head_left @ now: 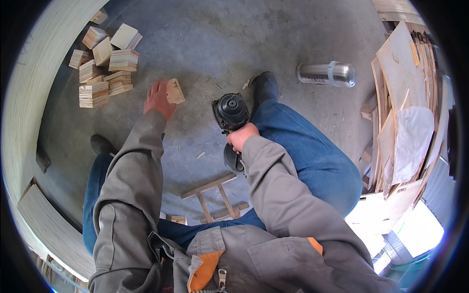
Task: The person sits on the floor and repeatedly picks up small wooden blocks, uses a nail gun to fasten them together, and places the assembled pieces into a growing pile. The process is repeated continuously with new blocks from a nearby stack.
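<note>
My left hand (pixel 159 99) reaches out low over the floor, its fingers stretched out. A small plywood block (pixel 176 91) is right beside it, partly hidden by the hand; whether they touch I cannot tell. My right hand (pixel 242 136) is closed around the handle of a black nail gun (pixel 231 110), held between my knees with its round cap facing up. The nail gun's rounded lower part (pixel 233 159) shows below the hand. Farther left, a loose pile of plywood blocks (pixel 122 59) lies on the floor.
A steel thermos flask (pixel 326 74) lies on its side beyond my right foot. Plywood sheets and offcuts (pixel 400 73) lean along the right. A small wooden frame (pixel 210 185) lies below me. A pale wooden panel (pixel 36 73) borders the left. Wood chips dot the concrete floor (pixel 210 53).
</note>
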`<state>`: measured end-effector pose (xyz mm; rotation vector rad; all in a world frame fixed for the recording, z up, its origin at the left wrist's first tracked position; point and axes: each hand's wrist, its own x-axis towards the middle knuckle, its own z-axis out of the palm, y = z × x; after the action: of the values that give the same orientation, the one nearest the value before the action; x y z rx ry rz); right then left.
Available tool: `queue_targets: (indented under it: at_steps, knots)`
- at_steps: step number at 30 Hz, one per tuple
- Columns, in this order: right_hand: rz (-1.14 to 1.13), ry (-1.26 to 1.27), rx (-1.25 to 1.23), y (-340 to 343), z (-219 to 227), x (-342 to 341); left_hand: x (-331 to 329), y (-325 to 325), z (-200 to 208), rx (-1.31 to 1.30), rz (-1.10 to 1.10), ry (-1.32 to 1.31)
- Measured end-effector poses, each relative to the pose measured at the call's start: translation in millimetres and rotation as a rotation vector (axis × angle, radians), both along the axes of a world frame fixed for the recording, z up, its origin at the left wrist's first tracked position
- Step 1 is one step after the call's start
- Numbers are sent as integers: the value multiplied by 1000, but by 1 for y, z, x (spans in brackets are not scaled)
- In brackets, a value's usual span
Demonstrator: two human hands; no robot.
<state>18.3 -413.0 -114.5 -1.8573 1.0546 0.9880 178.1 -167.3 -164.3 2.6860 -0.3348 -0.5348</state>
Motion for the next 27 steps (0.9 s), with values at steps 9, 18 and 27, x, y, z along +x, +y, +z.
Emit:
queue_targets:
  at_steps: [9, 18, 27]
  knots:
    - [-79, 43, 76, 3, 19, 11, -6, 3, 5, 60, -40, 40]
    - [-53, 54, 34, 5, 17, 11, -46, 8, 6, 22, -82, -18]
    - [-22, 64, 22, 4, 12, 10, -32, -3, 12, 140, -85, 121]
